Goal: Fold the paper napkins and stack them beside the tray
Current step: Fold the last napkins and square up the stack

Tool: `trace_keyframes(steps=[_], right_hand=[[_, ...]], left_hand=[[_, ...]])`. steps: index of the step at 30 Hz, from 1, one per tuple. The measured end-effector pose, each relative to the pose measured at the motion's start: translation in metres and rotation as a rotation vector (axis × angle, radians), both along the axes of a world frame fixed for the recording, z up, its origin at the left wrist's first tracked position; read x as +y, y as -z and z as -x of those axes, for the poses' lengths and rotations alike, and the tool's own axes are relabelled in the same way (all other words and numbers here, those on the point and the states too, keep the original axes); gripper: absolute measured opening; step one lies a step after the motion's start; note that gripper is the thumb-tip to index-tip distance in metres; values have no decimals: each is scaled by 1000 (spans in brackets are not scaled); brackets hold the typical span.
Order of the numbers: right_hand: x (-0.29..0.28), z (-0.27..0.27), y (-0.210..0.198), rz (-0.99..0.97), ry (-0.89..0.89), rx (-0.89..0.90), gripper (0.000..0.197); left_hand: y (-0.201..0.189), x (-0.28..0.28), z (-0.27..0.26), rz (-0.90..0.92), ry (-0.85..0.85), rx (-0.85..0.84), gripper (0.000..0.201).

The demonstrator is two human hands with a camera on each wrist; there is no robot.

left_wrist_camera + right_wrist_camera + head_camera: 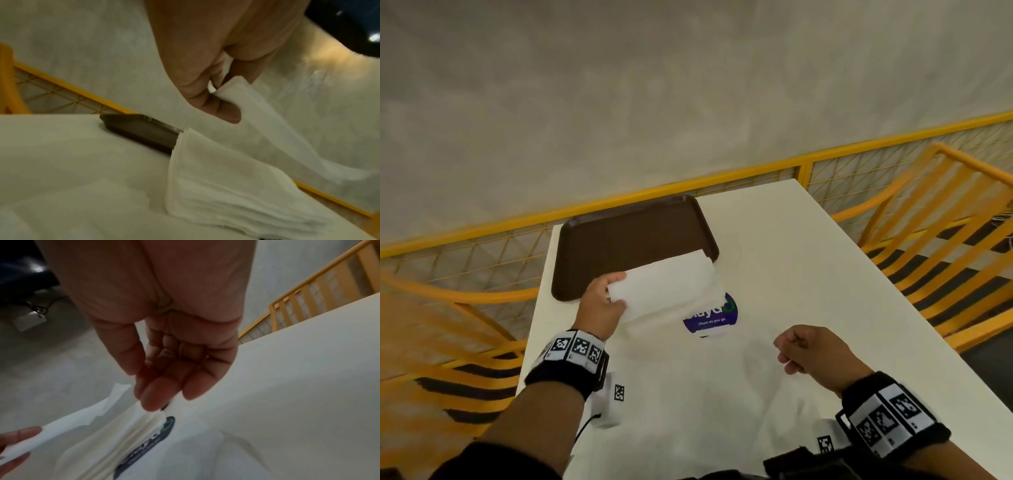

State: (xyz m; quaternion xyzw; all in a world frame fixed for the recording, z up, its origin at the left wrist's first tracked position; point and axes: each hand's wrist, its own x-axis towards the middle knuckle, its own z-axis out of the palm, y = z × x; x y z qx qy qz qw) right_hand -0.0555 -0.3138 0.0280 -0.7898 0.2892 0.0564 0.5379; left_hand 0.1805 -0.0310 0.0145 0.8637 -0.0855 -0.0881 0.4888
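Observation:
A brown tray (633, 240) lies at the table's far left corner. My left hand (619, 290) pinches the near left edge of a white paper napkin (667, 282), lifted above the tray's front edge. In the left wrist view the left hand (224, 92) holds that napkin (273, 129) by a corner, and it droops to the right. Under it a stack of napkins (654, 323) (226, 186) rests on the table beside the tray (141, 131). My right hand (789, 354) (164, 391) hovers to the right of the stack, fingers loosely curled, holding nothing.
A round blue sticker (714, 317) is on the white table (808, 274), partly under the napkins. Yellow chairs (945, 222) stand at both sides and a yellow mesh railing (722, 174) runs behind the table. The table's near edge is under my forearms.

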Motion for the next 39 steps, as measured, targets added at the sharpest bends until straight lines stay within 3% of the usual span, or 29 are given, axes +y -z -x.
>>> trace_keyframes(steps=[4,6,10,12,14,17,20,24,28,29,31,35,37,39], right_hand=[[-15,9,18,114,-23,89,10],[-20,13,29,274,-67,165,6],[-24,19,51,431,-155,361,69],[-19,16,53,466,-211,413,82],[-10,12,53,495,-270,461,73],[2,5,56,523,-329,478,28],[8,3,52,516,-383,454,28],[3,8,23,500,-388,313,31],[3,8,-26,568,-416,28,21],[5,7,-39,609,-427,-34,12],[12,4,-62,694,-460,-162,14],[29,4,-116,690,-538,-406,13],[35,4,-140,662,-583,-473,14],[40,2,-158,622,-584,-505,16]], left_hand=[[25,-18,-23,-163,-15,59,57],[30,-25,-25,-227,10,76,57],[29,-30,-26,-294,46,98,58],[25,-30,-25,-310,56,88,57],[20,-29,-22,-323,64,83,53],[9,-27,-10,-378,61,62,46],[-5,-19,11,-440,4,36,44],[-28,-10,53,-448,81,40,41],[-51,-13,95,-402,282,121,46],[-55,-14,103,-381,326,130,50],[-63,-17,115,-314,396,136,66],[-80,-22,130,-129,493,112,114],[-89,-23,134,-15,500,79,124],[-100,-22,135,61,459,8,120]])
